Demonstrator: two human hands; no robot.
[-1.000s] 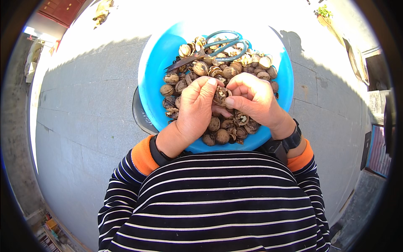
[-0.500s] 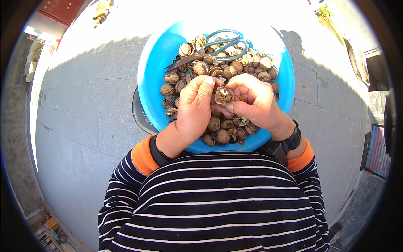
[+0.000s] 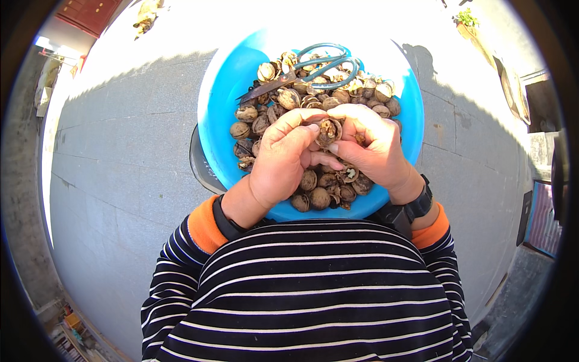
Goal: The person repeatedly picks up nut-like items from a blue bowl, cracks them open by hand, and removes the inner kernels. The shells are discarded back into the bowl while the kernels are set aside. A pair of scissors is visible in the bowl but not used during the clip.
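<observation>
Over the basin, an opened walnut sits between my two hands, its broken brown inside facing up. My left hand is closed on its left side, the thumb tip pressed at the shell's edge and the lower fingers partly curled beneath. Thumb and forefinger of my right hand pinch the opposite side. A small brown piece shows inside my right hand's curled fingers. Beyond my hands, scissors with teal handles and rusty blades lie on the walnuts that fill the blue basin.
Grey paving surrounds the basin, with bright sunlight farther out. A dark rounded object shows beneath the basin's left side. An animal lies at the far left. A potted green plant stands at the far right.
The walnut has turned between my fingers and shifted slightly right. My left thumb has moved down and right onto its edge, and a left finger now stretches out below it.
</observation>
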